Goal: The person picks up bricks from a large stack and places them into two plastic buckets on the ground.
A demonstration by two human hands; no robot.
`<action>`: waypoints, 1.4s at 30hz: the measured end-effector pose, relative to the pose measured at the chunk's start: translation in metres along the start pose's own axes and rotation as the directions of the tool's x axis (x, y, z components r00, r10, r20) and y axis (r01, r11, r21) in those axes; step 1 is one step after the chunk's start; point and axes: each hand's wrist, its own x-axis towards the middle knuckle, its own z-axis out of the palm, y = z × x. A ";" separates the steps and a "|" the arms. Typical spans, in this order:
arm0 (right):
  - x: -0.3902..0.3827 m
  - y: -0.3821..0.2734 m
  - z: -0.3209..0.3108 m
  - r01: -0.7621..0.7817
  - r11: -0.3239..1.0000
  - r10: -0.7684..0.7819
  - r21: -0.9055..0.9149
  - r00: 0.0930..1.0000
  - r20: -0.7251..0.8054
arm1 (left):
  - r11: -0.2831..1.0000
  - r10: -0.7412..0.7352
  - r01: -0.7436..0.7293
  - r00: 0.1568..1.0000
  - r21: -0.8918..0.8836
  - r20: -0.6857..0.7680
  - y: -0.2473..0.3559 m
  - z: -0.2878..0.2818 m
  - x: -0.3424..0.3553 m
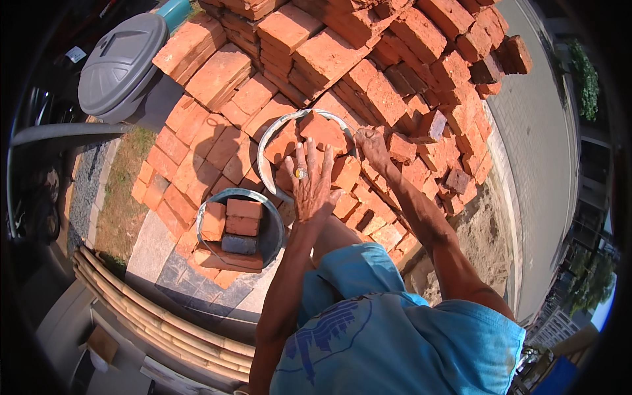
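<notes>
A pale-rimmed bucket (pixel 262 160) filled with orange brick pieces (pixel 324 131) sits among the bricks in front of me. My left hand (pixel 309 181), with a ring on one finger, lies over its near side with the fingers stretched out, touching the brick pieces. At the bucket's right edge my right hand (pixel 372 146) is closed, its fingers curled; what they grip, if anything, is hidden. A second, dark bucket (pixel 270 227) holding several bricks (pixel 243 217) and one blackened brick stands below and left of my left hand.
Stacked bricks (pixel 368 92) rise at the far side and right. Flat-laid bricks (pixel 191 141) spread to the left. A grey lidded bin (pixel 125 62) stands far left. Bamboo poles (pixel 158 313) run along the lower left. Sand (pixel 480 230) lies right, beside a paved road (pixel 526 131).
</notes>
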 end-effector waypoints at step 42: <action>-0.059 -0.046 0.031 -0.162 0.942 0.103 -0.294 0.973 -0.206 | 0.972 0.027 -0.011 0.998 -0.235 0.062 -0.003 0.055 -0.042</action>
